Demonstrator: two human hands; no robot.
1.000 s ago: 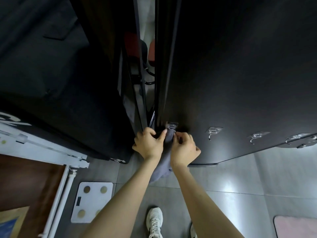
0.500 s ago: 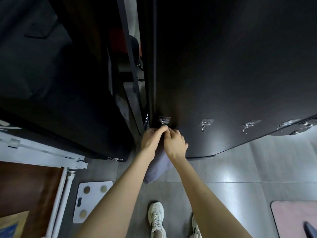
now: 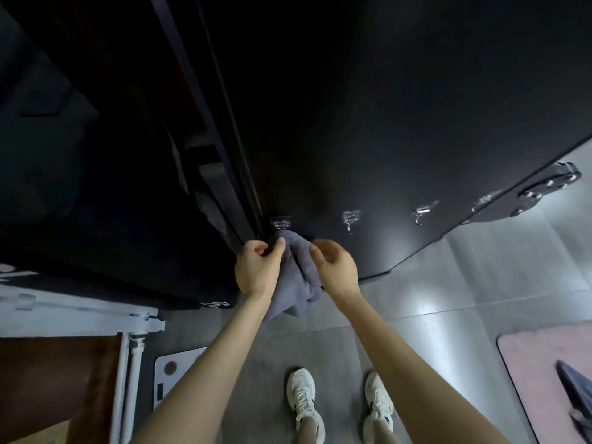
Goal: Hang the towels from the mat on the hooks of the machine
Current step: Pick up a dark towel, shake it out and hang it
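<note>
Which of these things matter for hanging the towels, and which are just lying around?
For the job: grey towel, leftmost hook, next hook, black machine, pink mat, dark cloth on it.
Just lying about: white floor scale, white frame.

Both arms reach forward, left hand [image 3: 258,269] and right hand [image 3: 336,267] side by side, fingers [image 3: 255,249] curled.

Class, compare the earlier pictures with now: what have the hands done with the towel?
The right hand has let go of the grey towel and drawn away rightward; the left hand still pinches its edge. The towel stays at the leftmost hook; the other hooks remain bare.
</note>
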